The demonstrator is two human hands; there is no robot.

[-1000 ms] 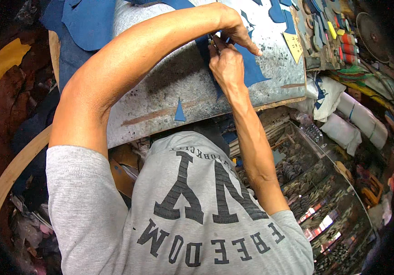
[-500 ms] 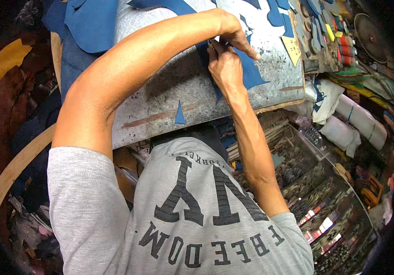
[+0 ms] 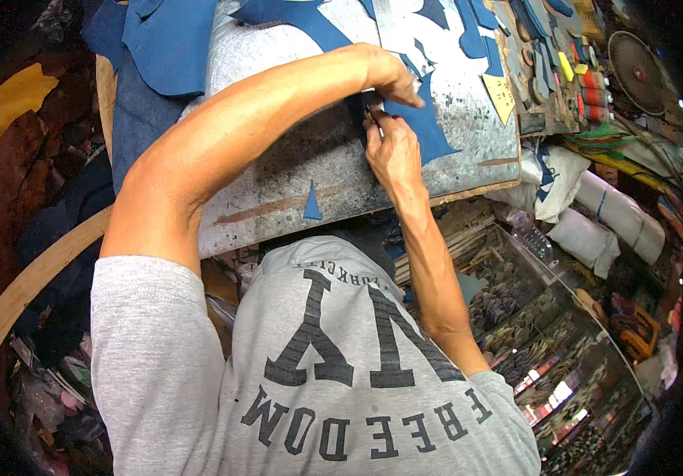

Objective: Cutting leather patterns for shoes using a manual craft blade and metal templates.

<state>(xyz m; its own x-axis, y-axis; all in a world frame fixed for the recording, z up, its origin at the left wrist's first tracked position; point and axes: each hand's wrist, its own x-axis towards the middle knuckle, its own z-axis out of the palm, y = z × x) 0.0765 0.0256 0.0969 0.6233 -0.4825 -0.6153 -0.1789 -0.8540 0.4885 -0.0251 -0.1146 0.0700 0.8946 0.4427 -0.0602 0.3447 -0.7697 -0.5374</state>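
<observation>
My left hand (image 3: 391,75) reaches across a scuffed grey metal board (image 3: 294,170) and presses its fingers down on a dark blue piece of leather (image 3: 427,127) and a flat template lying on it. My right hand (image 3: 393,151) sits just below, closed on a small knife-like tool (image 3: 373,111) whose tip meets the blue piece beside the left fingers. A small blue triangular offcut (image 3: 312,202) lies near the board's front edge.
More blue cut pieces (image 3: 302,17) and blue sheets (image 3: 163,40) lie at the board's far side and left. Thread spools and small tools (image 3: 583,75) crowd the upper right. White rolls (image 3: 603,226) and a case of small items (image 3: 548,333) stand at the right.
Both hands have stayed together on the blue piece, shifting only slightly along its edge; the view has drifted a little.
</observation>
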